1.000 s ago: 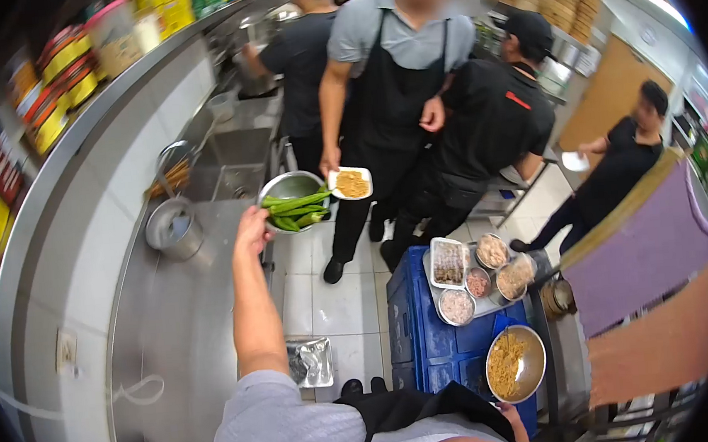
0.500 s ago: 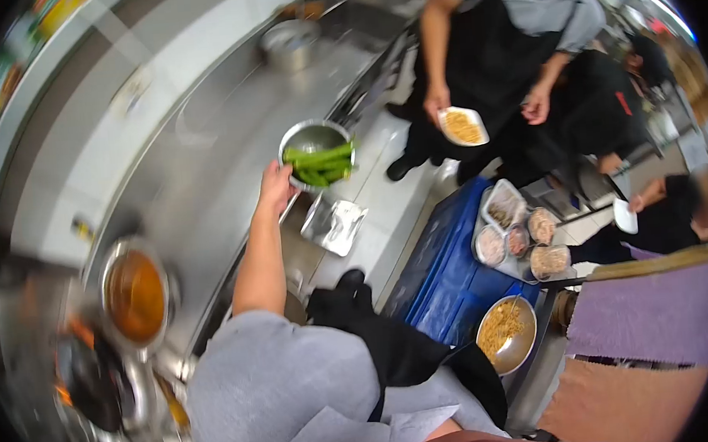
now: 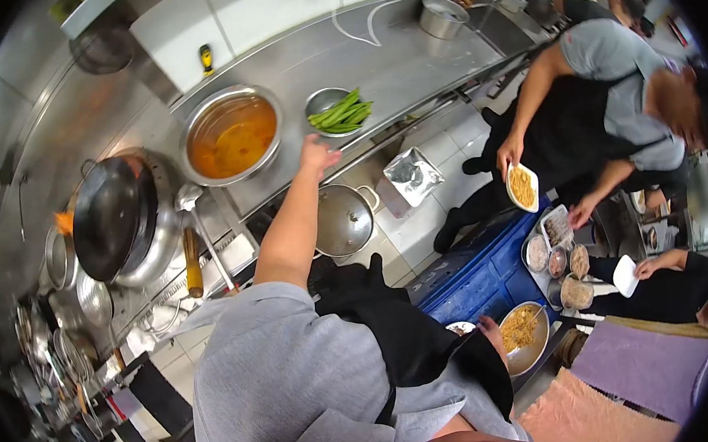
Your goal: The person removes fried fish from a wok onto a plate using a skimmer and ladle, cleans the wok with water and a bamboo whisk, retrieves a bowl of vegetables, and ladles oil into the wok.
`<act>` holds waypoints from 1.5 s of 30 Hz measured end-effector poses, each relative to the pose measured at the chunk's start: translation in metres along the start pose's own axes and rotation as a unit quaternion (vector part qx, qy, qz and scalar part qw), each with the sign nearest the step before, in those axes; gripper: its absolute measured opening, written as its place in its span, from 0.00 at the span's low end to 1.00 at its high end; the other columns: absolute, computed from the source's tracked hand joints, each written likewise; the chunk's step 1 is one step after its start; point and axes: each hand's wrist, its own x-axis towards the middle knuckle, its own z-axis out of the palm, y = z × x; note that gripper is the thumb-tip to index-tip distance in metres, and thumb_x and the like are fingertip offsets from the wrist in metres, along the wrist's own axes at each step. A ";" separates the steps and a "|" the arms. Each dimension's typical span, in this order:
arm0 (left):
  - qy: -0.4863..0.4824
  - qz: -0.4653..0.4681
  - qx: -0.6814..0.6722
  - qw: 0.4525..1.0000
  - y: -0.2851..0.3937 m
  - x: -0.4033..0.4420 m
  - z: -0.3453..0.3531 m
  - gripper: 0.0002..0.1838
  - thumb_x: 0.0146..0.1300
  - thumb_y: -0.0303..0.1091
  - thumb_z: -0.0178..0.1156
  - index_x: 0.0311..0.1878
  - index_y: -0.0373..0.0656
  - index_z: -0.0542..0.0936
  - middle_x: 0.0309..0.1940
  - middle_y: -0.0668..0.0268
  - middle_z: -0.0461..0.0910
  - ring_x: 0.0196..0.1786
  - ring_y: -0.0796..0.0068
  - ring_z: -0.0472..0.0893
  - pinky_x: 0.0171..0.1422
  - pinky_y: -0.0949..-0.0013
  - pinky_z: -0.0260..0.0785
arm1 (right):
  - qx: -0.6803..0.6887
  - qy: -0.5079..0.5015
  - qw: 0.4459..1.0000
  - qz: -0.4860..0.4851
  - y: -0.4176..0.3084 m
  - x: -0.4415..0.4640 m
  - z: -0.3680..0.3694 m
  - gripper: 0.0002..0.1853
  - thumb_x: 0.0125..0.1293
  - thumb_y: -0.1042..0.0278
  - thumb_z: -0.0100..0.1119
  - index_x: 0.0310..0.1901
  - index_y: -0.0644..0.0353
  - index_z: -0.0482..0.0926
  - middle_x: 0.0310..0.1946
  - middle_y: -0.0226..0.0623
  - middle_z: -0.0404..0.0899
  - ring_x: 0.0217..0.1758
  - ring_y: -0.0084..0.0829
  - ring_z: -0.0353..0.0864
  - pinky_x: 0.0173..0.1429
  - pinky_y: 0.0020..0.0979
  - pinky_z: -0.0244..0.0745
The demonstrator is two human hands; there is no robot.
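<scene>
A metal bowl [image 3: 324, 100] of long green vegetables [image 3: 342, 114] rests on the steel counter near its front edge. Just in front of that bowl is my left hand [image 3: 318, 153], arm stretched out, with fingers apart and nothing in them. My right hand [image 3: 493, 339] is low beside a metal bowl [image 3: 534, 353] holding a yellow noodle-like food [image 3: 519, 326]. Its fingers are partly hidden, so whether they grip the rim does not show. A small white dish [image 3: 460, 327] with dark food lies just left of that hand.
A large bowl of orange liquid [image 3: 239, 138] stands on the counter, with black woks [image 3: 112, 215] to its left. Below the counter are a lidded pot [image 3: 344, 220] and a foil-covered container [image 3: 411, 179]. Co-workers stand right, one holding a white dish [image 3: 523, 187] over blue bins [image 3: 479, 282].
My left hand has let go of the bowl of green vegetables, now on the counter. My right hand has come into view by the noodle bowl. The view has turned left.
</scene>
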 end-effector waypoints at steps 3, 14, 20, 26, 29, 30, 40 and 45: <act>-0.111 0.019 0.165 0.980 -0.024 -0.062 -0.034 0.28 0.69 0.24 0.43 0.73 0.45 0.60 0.57 0.51 0.76 0.40 0.64 0.85 0.36 0.65 0.77 | 0.056 -0.009 0.998 0.002 -0.029 0.029 0.016 0.27 0.70 0.70 0.52 0.70 0.60 0.65 0.39 0.43 0.82 0.28 0.32 0.84 0.26 0.32 0.80; -0.320 0.032 0.508 0.799 -0.043 -0.272 -0.287 0.23 0.67 0.40 0.59 0.63 0.44 0.74 0.50 0.58 0.84 0.54 0.58 0.83 0.58 0.57 0.74 | -0.372 -0.325 0.836 -0.239 -0.058 0.102 0.231 0.25 0.69 0.67 0.57 0.67 0.59 0.70 0.38 0.46 0.84 0.41 0.34 0.85 0.45 0.34 0.80; 0.178 0.261 0.278 0.907 0.073 -0.296 -0.498 0.14 0.72 0.31 0.57 0.57 0.40 0.79 0.46 0.63 0.84 0.48 0.75 0.81 0.55 0.68 0.74 | -0.213 -0.408 0.872 -0.169 -0.223 0.014 0.446 0.21 0.70 0.68 0.52 0.63 0.60 0.71 0.38 0.39 0.83 0.34 0.28 0.84 0.33 0.30 0.77; 0.366 0.371 0.437 0.733 0.084 -0.248 -0.632 0.07 0.65 0.28 0.59 0.44 0.40 0.82 0.39 0.56 0.82 0.44 0.52 0.81 0.51 0.55 0.73 | -0.326 -0.255 0.816 -0.404 -0.293 -0.095 0.643 0.16 0.65 0.64 0.61 0.50 0.61 0.71 0.35 0.52 0.80 0.39 0.53 0.82 0.46 0.45 0.77; 0.337 0.374 0.528 0.684 0.066 -0.238 -0.657 0.05 0.63 0.30 0.61 0.39 0.42 0.82 0.38 0.58 0.81 0.43 0.51 0.78 0.53 0.52 0.70 | -0.362 -0.117 0.821 -0.425 -0.284 -0.106 0.672 0.20 0.63 0.63 0.64 0.50 0.61 0.68 0.41 0.57 0.78 0.46 0.59 0.78 0.50 0.50 0.74; 0.340 0.380 0.541 0.670 0.065 -0.241 -0.658 0.05 0.63 0.30 0.61 0.39 0.42 0.83 0.37 0.59 0.81 0.43 0.52 0.78 0.53 0.53 0.69 | -0.369 -0.130 0.822 -0.413 -0.272 -0.095 0.669 0.22 0.62 0.63 0.65 0.51 0.61 0.66 0.46 0.60 0.74 0.50 0.61 0.76 0.54 0.51 0.72; 0.265 0.374 0.453 0.765 0.064 -0.264 -0.661 0.16 0.61 0.26 0.61 0.53 0.44 0.78 0.57 0.57 0.76 0.63 0.52 0.73 0.71 0.45 0.61 | -0.253 -0.296 0.909 -0.151 -0.213 -0.071 0.643 0.29 0.60 0.68 0.65 0.57 0.59 0.59 0.30 0.50 0.79 0.22 0.40 0.80 0.23 0.42 0.73; 0.131 0.437 0.324 0.829 0.055 -0.300 -0.620 0.13 0.60 0.20 0.58 0.48 0.42 0.78 0.51 0.56 0.79 0.60 0.50 0.76 0.65 0.56 0.69 | -0.377 -0.083 0.862 -0.329 -0.266 -0.121 0.626 0.20 0.54 0.68 0.59 0.47 0.62 0.67 0.34 0.64 0.79 0.41 0.67 0.78 0.45 0.58 0.72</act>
